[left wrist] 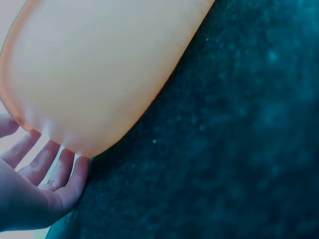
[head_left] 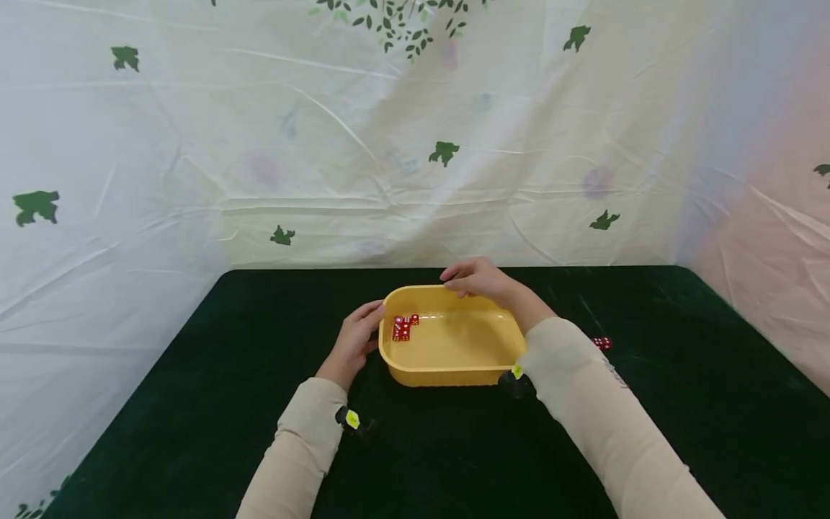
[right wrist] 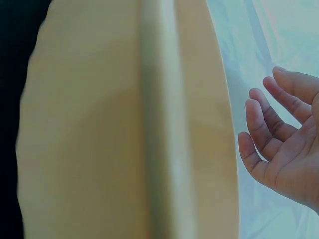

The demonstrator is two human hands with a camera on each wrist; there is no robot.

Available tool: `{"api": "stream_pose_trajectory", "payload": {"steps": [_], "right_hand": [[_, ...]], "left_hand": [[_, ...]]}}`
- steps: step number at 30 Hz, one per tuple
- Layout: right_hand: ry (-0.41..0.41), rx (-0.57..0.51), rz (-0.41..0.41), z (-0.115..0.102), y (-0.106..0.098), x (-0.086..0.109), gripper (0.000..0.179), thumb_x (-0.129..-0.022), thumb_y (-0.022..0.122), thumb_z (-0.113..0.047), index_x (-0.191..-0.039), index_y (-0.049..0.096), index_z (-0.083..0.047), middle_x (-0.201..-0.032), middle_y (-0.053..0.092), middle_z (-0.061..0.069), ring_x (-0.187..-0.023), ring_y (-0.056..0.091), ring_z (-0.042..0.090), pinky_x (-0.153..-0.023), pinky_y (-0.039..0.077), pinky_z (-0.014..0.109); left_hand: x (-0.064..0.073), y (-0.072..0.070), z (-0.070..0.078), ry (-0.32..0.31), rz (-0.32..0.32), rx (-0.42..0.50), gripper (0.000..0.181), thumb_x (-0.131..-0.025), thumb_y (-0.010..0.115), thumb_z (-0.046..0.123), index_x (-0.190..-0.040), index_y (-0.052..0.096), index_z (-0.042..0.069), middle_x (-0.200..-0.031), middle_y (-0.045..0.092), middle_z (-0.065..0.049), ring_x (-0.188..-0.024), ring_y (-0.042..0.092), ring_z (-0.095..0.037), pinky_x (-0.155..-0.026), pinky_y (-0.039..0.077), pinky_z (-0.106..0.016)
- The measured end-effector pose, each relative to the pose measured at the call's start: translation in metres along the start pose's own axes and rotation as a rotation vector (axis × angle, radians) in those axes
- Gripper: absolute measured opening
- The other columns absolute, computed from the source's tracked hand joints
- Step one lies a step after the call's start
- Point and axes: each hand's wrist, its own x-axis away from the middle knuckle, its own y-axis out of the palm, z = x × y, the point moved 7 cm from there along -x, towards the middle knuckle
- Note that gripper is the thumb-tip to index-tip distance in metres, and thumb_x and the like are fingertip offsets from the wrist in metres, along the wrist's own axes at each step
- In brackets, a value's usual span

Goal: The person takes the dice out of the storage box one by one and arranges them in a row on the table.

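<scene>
A yellow plastic basin (head_left: 447, 376) stands on the dark table in the head view. Several red dice (head_left: 401, 330) lie grouped inside at its left end. My left hand (head_left: 353, 342) is at that end; in the left wrist view its fingertips (left wrist: 79, 167) touch the basin's outer wall. Over the far rim is my right hand (head_left: 480, 279). The right wrist view shows its loosely bent fingers (right wrist: 254, 117) apart from the basin wall (right wrist: 84, 124), with nothing between them.
More red dice (head_left: 602, 343) lie on the dark green table cover (head_left: 415, 461) to the right, partly hidden behind the right sleeve (head_left: 583, 389). A pale curtain (head_left: 324, 144) with green leaf prints hangs behind the table and along its sides.
</scene>
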Motion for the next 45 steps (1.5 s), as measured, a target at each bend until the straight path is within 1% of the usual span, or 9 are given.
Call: {"api": "stream_pose_trajectory", "payload": {"steps": [4, 8, 14, 18, 24, 32, 35, 40, 45], "right_hand": [[0.032, -0.012, -0.016, 0.001, 0.014, -0.006, 0.029, -0.082, 0.058, -0.013, -0.107, 0.056, 0.001, -0.099, 0.056, 0.014, -0.085, 0.052, 0.031, -0.081, 0.038, 0.043], [0.035, -0.033, -0.008, 0.001, 0.025, -0.008, 0.027, -0.081, 0.059, -0.011, -0.105, 0.058, 0.001, -0.092, 0.057, 0.01, -0.079, 0.053, 0.026, -0.078, 0.039, 0.043], [0.064, -0.064, -0.006, 0.003, 0.04, -0.009, 0.028, -0.081, 0.059, -0.01, -0.106, 0.057, 0.001, -0.092, 0.058, 0.009, -0.076, 0.053, 0.025, -0.077, 0.04, 0.043], [0.074, -0.071, -0.005, 0.009, 0.047, -0.011, 0.026, -0.081, 0.059, -0.011, -0.105, 0.058, 0.0, -0.091, 0.058, 0.009, -0.074, 0.053, 0.025, -0.073, 0.042, 0.039], [0.086, -0.097, 0.004, 0.016, 0.055, -0.015, 0.026, -0.081, 0.059, -0.009, -0.105, 0.057, 0.001, -0.09, 0.058, 0.009, -0.069, 0.051, 0.024, -0.067, 0.043, 0.034], [0.089, -0.089, 0.022, 0.023, 0.061, -0.019, 0.024, -0.081, 0.059, -0.01, -0.103, 0.058, -0.001, -0.082, 0.056, 0.013, -0.07, 0.052, 0.03, -0.067, 0.045, 0.038], [0.1, -0.086, 0.01, 0.025, 0.063, -0.019, 0.023, -0.08, 0.06, -0.009, -0.102, 0.058, -0.001, -0.08, 0.055, 0.015, -0.066, 0.052, 0.027, -0.064, 0.046, 0.037], [0.134, -0.079, -0.027, 0.024, 0.066, -0.016, 0.026, -0.081, 0.058, -0.007, -0.105, 0.056, 0.001, -0.083, 0.056, 0.018, -0.063, 0.052, 0.024, -0.062, 0.046, 0.034], [0.152, -0.034, -0.032, 0.029, 0.069, -0.019, 0.027, -0.08, 0.058, -0.006, -0.107, 0.055, 0.001, -0.077, 0.056, 0.013, -0.056, 0.05, 0.018, -0.057, 0.045, 0.029]], "left_hand": [[0.001, 0.0, -0.001, -0.008, -0.006, 0.003, 0.033, -0.084, 0.055, 0.031, -0.113, 0.054, 0.015, -0.114, 0.05, -0.004, -0.101, 0.046, -0.023, -0.081, 0.039, -0.042], [0.002, -0.001, -0.001, -0.017, -0.004, 0.002, 0.032, -0.084, 0.055, 0.032, -0.112, 0.055, 0.016, -0.112, 0.051, -0.003, -0.1, 0.046, -0.022, -0.081, 0.039, -0.041], [0.003, -0.001, 0.001, -0.019, -0.005, -0.004, 0.033, -0.083, 0.055, 0.033, -0.112, 0.055, 0.016, -0.113, 0.05, -0.003, -0.101, 0.046, -0.022, -0.082, 0.039, -0.041], [0.004, -0.001, 0.001, -0.024, -0.004, -0.01, 0.031, -0.084, 0.055, 0.032, -0.111, 0.055, 0.017, -0.112, 0.05, -0.002, -0.101, 0.046, -0.021, -0.081, 0.039, -0.041], [0.005, 0.0, 0.0, -0.029, -0.008, -0.01, 0.031, -0.083, 0.055, 0.032, -0.111, 0.055, 0.018, -0.112, 0.05, -0.001, -0.101, 0.046, -0.021, -0.081, 0.039, -0.041], [0.004, -0.001, 0.0, -0.03, -0.004, -0.014, 0.031, -0.083, 0.056, 0.032, -0.111, 0.055, 0.018, -0.112, 0.05, -0.002, -0.101, 0.046, -0.021, -0.081, 0.039, -0.041], [0.004, -0.001, 0.0, -0.035, -0.001, -0.015, 0.031, -0.083, 0.056, 0.032, -0.11, 0.055, 0.018, -0.112, 0.05, -0.001, -0.101, 0.046, -0.021, -0.081, 0.039, -0.041], [0.004, -0.001, 0.002, -0.032, -0.003, -0.02, 0.031, -0.083, 0.055, 0.032, -0.11, 0.054, 0.019, -0.112, 0.049, 0.0, -0.102, 0.045, -0.02, -0.082, 0.038, -0.042], [0.004, 0.0, 0.002, -0.042, 0.002, -0.017, 0.031, -0.083, 0.055, 0.032, -0.111, 0.054, 0.018, -0.112, 0.049, 0.0, -0.102, 0.045, -0.02, -0.083, 0.038, -0.042]]}}
